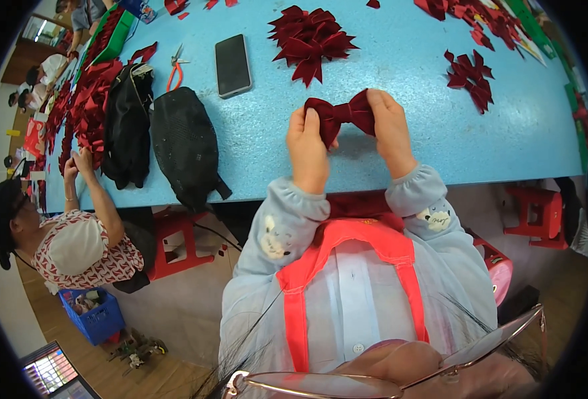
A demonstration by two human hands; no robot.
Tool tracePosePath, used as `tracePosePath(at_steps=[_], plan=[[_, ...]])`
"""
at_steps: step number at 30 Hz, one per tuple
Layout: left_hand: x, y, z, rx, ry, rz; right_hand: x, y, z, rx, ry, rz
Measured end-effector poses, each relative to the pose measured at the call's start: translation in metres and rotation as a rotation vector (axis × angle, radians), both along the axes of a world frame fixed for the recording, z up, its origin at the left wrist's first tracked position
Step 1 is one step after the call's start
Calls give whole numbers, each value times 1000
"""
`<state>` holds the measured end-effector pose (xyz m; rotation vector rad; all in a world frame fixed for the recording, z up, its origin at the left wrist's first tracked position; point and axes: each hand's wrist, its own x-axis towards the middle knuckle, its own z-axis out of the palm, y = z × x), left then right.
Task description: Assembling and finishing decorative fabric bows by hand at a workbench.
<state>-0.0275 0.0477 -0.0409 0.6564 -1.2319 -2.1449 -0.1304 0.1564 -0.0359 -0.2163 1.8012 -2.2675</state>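
Observation:
Between my two hands I hold a dark red velvet bow (348,114) just above the front edge of the blue table. My left hand (309,143) pinches its left loop, thumb on the face toward me. The right loop is gripped by my right hand (391,132), with fingers closed round its outer end. The bow's knot shows in the middle, between the hands. Beyond it lies a pile of finished-looking dark red bows (310,41). Farther right rest a few more bows (470,78).
Left of my hands lie a black phone (232,65), red-handled pliers (176,70) and black cloth bags (185,143). A co-worker (74,246) sits at the left beside heaped red ribbon (93,100). Red scraps (500,23) lie far right; red stools (537,213) stand below the table.

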Motion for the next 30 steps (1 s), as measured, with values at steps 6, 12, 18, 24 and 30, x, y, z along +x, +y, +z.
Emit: tracePosePath(at_steps=[6, 12, 18, 24, 30], plan=[[74, -32, -7, -1194, -357, 196, -51, 96, -32, 529, 480, -67], [97, -29, -36, -1638, -481, 108, -45, 85, -26, 745, 484, 49], [96, -30, -31, -1573, -510, 60, -39, 79, -24, 837, 616, 68], [49, -20, 4, -1565, -406, -225, -21, 55, 0, 850, 1194, 75], [47, -26, -9, -1570, -466, -463, -24, 63, -15, 866, 1195, 394]])
